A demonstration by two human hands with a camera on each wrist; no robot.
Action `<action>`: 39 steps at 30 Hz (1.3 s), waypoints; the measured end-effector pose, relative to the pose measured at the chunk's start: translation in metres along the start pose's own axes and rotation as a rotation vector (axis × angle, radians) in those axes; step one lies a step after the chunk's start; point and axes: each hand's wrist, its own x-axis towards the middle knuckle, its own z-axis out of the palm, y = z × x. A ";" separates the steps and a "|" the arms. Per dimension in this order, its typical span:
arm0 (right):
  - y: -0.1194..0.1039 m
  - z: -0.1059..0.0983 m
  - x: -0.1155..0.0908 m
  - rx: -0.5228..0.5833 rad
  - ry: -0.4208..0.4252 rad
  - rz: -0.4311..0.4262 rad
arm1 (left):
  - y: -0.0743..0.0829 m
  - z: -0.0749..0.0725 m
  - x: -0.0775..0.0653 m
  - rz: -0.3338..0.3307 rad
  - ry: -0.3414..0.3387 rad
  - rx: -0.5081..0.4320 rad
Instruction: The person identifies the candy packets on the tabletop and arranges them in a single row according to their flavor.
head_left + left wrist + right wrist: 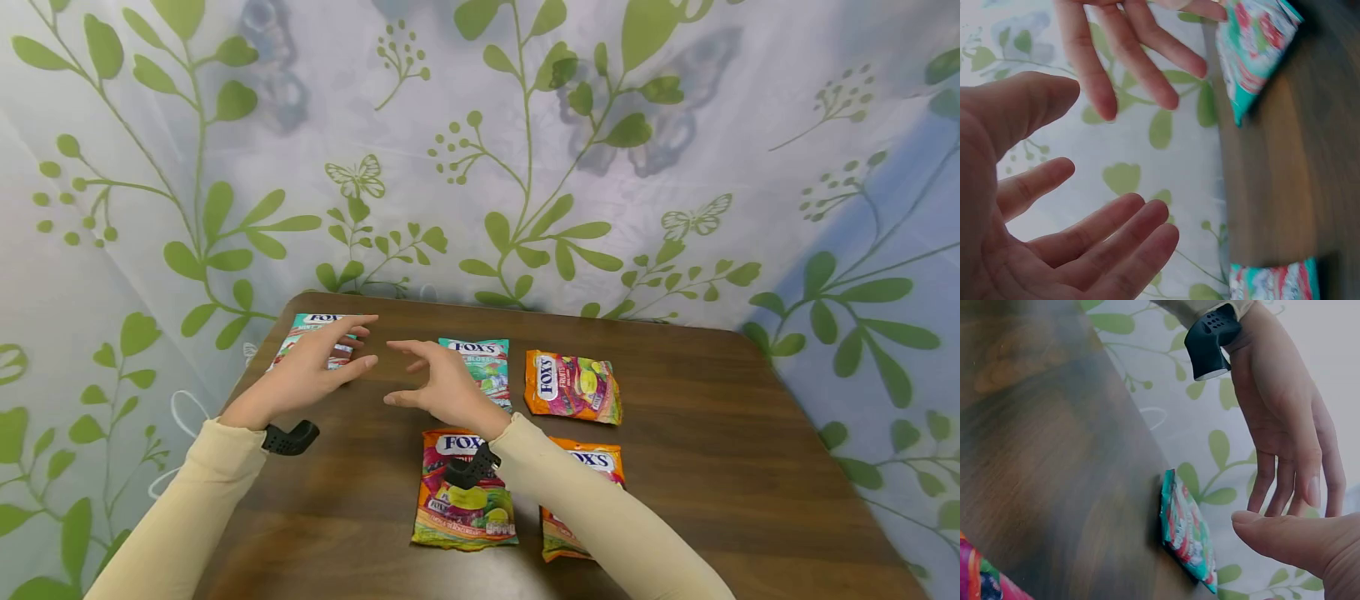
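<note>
Above the table, my left hand (303, 375) and right hand (450, 385) face each other a short gap apart, fingers loosely extended and holding nothing. A teal Fox's candy bag (343, 357) lies behind the left hand and is partly covered by it. Nearest the right hand is another teal Fox's bag (491, 371), partly hidden. An orange Fox's bag (573, 387) lies to its right. Below the right wrist is a larger orange-and-purple Fox's bag (465, 517); a similar bag (561, 537) is half hidden under the right forearm. The left wrist view shows both hands' fingers spread.
The bags lie on a dark brown wooden table (697, 467). Behind it hangs a pale curtain (420, 100) with green leaves and butterflies. A white cord (176, 408) hangs by the table's left edge. Black bands (288, 439) sit on both wrists.
</note>
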 end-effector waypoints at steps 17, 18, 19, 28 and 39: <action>0.013 -0.037 -0.046 0.076 0.091 0.039 | 0.031 0.011 0.003 0.057 -0.073 -0.070; 0.015 -0.039 -0.048 0.075 0.098 0.043 | 0.030 0.014 0.004 0.062 -0.079 -0.079; 0.017 -0.041 -0.050 0.071 0.104 0.045 | 0.030 0.016 0.004 0.067 -0.085 -0.090; 0.036 -0.058 -0.065 0.071 0.142 0.102 | 0.027 0.037 0.009 0.045 -0.115 -0.113; 0.067 -0.073 -0.071 -0.005 0.182 0.149 | 0.016 0.060 0.024 0.069 -0.165 -0.153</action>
